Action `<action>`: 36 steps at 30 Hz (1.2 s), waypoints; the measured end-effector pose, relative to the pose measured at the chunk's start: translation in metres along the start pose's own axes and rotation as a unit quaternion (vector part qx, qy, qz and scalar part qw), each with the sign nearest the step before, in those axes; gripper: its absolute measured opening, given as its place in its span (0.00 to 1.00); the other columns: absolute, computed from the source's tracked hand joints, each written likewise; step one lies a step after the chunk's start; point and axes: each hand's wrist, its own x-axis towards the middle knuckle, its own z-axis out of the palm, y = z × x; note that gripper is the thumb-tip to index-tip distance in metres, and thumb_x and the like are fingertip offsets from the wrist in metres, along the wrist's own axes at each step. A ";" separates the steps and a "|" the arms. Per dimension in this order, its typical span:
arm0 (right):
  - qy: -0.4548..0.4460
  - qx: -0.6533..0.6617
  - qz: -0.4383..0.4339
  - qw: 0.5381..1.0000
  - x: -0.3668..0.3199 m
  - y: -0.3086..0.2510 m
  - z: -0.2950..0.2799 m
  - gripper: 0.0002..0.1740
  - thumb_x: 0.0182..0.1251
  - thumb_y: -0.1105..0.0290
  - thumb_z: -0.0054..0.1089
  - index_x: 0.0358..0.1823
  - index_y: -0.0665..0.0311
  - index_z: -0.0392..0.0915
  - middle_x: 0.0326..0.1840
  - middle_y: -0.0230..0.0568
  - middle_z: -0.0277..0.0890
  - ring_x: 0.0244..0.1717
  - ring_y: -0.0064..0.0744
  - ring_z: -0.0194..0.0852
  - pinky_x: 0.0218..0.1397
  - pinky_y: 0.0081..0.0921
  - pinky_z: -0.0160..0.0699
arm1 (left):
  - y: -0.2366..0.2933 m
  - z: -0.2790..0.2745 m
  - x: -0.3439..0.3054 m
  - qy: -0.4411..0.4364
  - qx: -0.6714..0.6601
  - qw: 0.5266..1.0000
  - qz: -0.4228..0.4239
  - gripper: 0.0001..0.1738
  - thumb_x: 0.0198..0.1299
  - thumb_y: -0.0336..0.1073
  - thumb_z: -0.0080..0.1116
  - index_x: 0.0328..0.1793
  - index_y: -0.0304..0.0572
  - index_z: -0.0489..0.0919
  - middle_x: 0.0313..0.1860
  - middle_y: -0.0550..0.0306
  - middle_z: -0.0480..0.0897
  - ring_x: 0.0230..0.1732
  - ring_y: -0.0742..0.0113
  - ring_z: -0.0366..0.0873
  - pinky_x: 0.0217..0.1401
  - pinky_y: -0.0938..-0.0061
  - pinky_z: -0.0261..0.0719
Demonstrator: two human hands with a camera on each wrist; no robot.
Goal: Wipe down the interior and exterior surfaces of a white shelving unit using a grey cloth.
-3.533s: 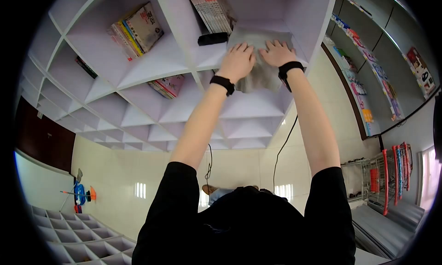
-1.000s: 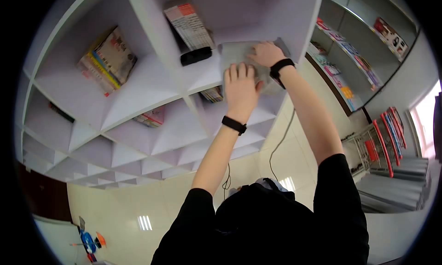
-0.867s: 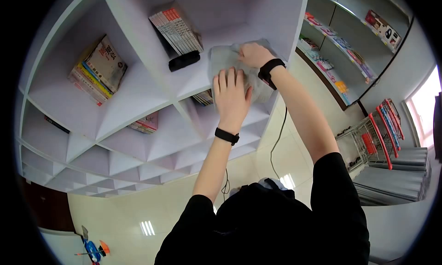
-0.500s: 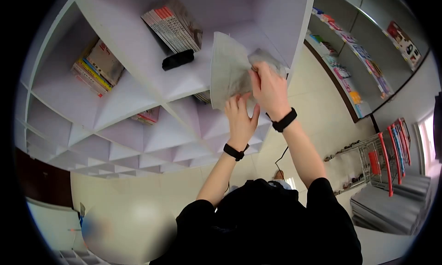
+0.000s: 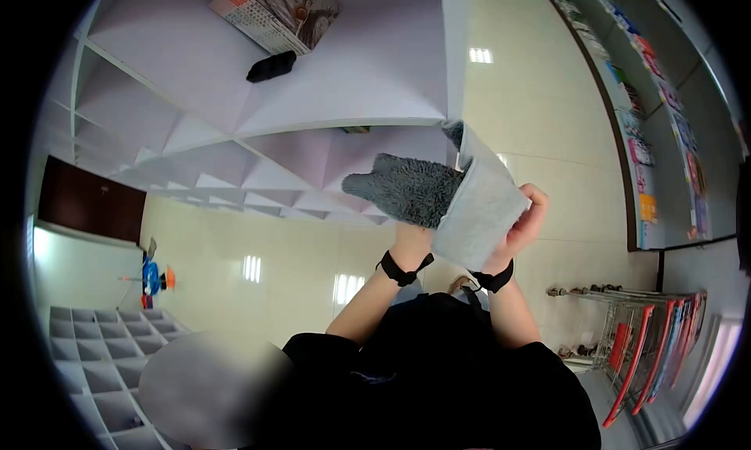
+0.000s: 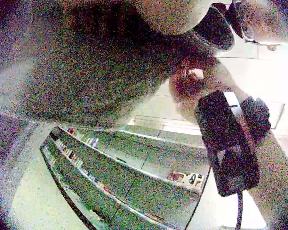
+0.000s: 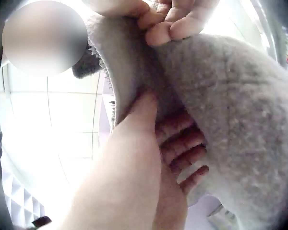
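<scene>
A grey cloth, smooth and pale on one side and dark and fluffy on the other, is held up in front of the body, off the shelf edge. It is folded over, so both sides show in the head view. My right hand grips its right edge with curled fingers. My left hand is mostly hidden behind the fluffy part in the head view. In the right wrist view, the left hand holds the cloth between thumb and fingers, while the right hand's fingers curl over its upper edge.
Ahead is a white cube shelf bearing a row of books and a small black object. Stocked grey shelving lines the right. Shopping carts stand at lower right, and a blue and orange item is at far left.
Both hands rested on the cloth on the shelf board. The right hand gathered it up, and now both hold it nearer the body, folded with its dark fluffy side showing.
</scene>
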 end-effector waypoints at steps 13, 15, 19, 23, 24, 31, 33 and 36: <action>-0.110 0.109 0.287 0.945 0.017 0.100 -0.006 0.31 0.79 0.69 0.58 0.77 0.67 0.59 0.67 0.39 0.67 0.70 0.32 0.66 0.78 0.29 0.63 | 0.016 0.024 0.030 0.104 0.402 0.903 0.110 0.25 0.65 0.37 0.68 0.67 0.37 0.82 0.68 0.40 0.82 0.71 0.38 0.76 0.75 0.45 0.69; -0.129 0.171 0.381 0.899 0.011 0.124 -0.006 0.39 0.81 0.68 0.58 0.86 0.65 0.49 0.75 0.41 0.66 0.74 0.33 0.64 0.81 0.32 0.60 | 0.027 0.024 0.042 0.109 0.389 0.904 0.140 0.27 0.64 0.38 0.71 0.68 0.37 0.80 0.70 0.38 0.78 0.74 0.36 0.72 0.76 0.41 0.66; -0.158 0.160 0.360 0.906 0.074 0.073 0.018 0.44 0.80 0.72 0.60 0.89 0.65 0.45 0.70 0.46 0.72 0.63 0.34 0.77 0.62 0.31 0.82 | 0.055 0.043 0.081 0.291 0.457 0.785 0.300 0.33 0.65 0.41 0.74 0.72 0.41 0.72 0.77 0.32 0.65 0.80 0.30 0.58 0.80 0.29 0.55; -0.209 0.024 0.154 0.965 0.080 0.076 0.037 0.50 0.76 0.76 0.58 0.91 0.66 0.37 0.70 0.56 0.71 0.64 0.46 0.76 0.69 0.39 0.79 | 0.060 0.026 0.085 0.256 0.480 0.775 0.323 0.34 0.66 0.42 0.73 0.72 0.39 0.70 0.76 0.33 0.67 0.78 0.30 0.62 0.84 0.26 0.49; -0.240 -0.004 0.102 0.965 0.077 0.075 0.037 0.50 0.74 0.75 0.57 0.91 0.68 0.37 0.78 0.64 0.64 0.75 0.56 0.69 0.79 0.45 0.68 | 0.058 0.024 0.080 0.275 0.454 0.791 0.306 0.34 0.67 0.41 0.71 0.73 0.36 0.69 0.76 0.32 0.69 0.79 0.28 0.63 0.84 0.26 0.49; -0.409 0.099 -0.006 0.907 0.071 0.101 0.060 0.48 0.78 0.65 0.47 0.87 0.81 0.32 0.92 0.72 0.25 0.93 0.65 0.21 0.92 0.49 0.28 | 0.083 0.018 0.085 0.333 0.511 0.752 0.252 0.34 0.71 0.32 0.58 0.80 0.22 0.65 0.80 0.29 0.69 0.85 0.22 0.57 0.86 0.27 0.46; -0.436 0.139 -0.025 0.889 0.083 0.104 0.066 0.48 0.79 0.63 0.46 0.86 0.83 0.32 0.92 0.73 0.21 0.93 0.67 0.14 0.92 0.51 0.20 | 0.090 0.030 0.088 0.379 0.493 0.741 0.253 0.35 0.70 0.29 0.55 0.80 0.17 0.64 0.81 0.26 0.68 0.84 0.22 0.59 0.86 0.29 0.46; -0.472 0.091 -0.120 0.869 0.089 0.108 0.090 0.50 0.77 0.62 0.48 0.86 0.84 0.32 0.91 0.77 0.20 0.91 0.78 0.12 0.90 0.63 0.20 | 0.095 0.024 0.086 0.443 0.449 0.744 0.221 0.35 0.74 0.32 0.53 0.81 0.14 0.62 0.82 0.21 0.64 0.84 0.21 0.57 0.87 0.36 0.48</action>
